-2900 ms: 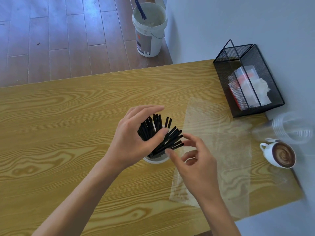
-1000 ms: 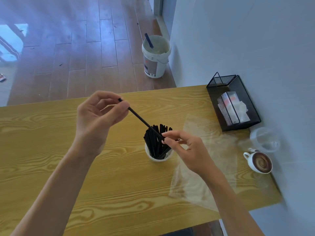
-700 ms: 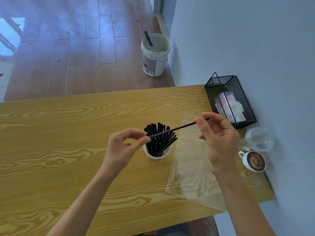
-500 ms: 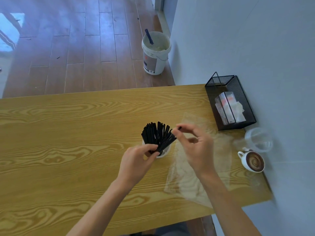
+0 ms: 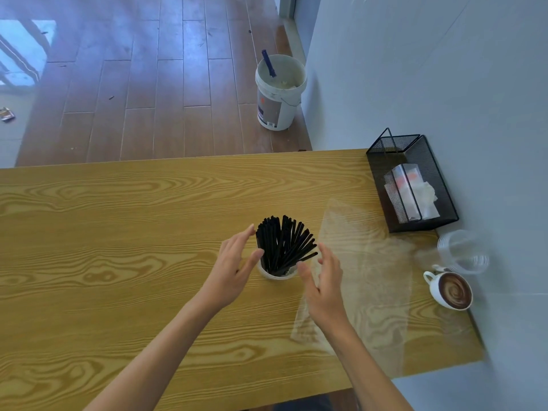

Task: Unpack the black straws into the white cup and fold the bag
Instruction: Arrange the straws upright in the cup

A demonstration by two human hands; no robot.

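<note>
While the black straws (image 5: pixel 283 246) stand bunched in the white cup (image 5: pixel 277 274) near the middle of the wooden tabletop (image 5: pixel 118 232), both hands flank the cup in the head view. Some straws lean and fan toward the right, their tips above the rim. The left hand (image 5: pixel 232 269) sits just left of the cup, its fingers (image 5: pixel 241 240) spread apart and gripping nothing; the thumb reaches close to the cup's rim and the fingertips come near the upper straws, though contact cannot be told. The right hand (image 5: pixel 323 281) hovers just right of the cup, palm turned inward, its fingers (image 5: pixel 326 256) likewise apart and empty, near the tips of the leaning straws.

To the right of the cup the clear plastic bag (image 5: pixel 367 280) lies flat and unfolded on the tabletop, partly beneath the right hand and forearm. Beyond it, by the wall, stands a black mesh holder (image 5: pixel 415 185) with packets inside. Nearer along the same edge are a clear plastic cup (image 5: pixel 462 252) and, just beside it, a small coffee cup (image 5: pixel 449 289) with a swirl on top. On the wooden floor past the tabletop stands a white bucket (image 5: pixel 280 93) with a blue handle poking out.
</note>
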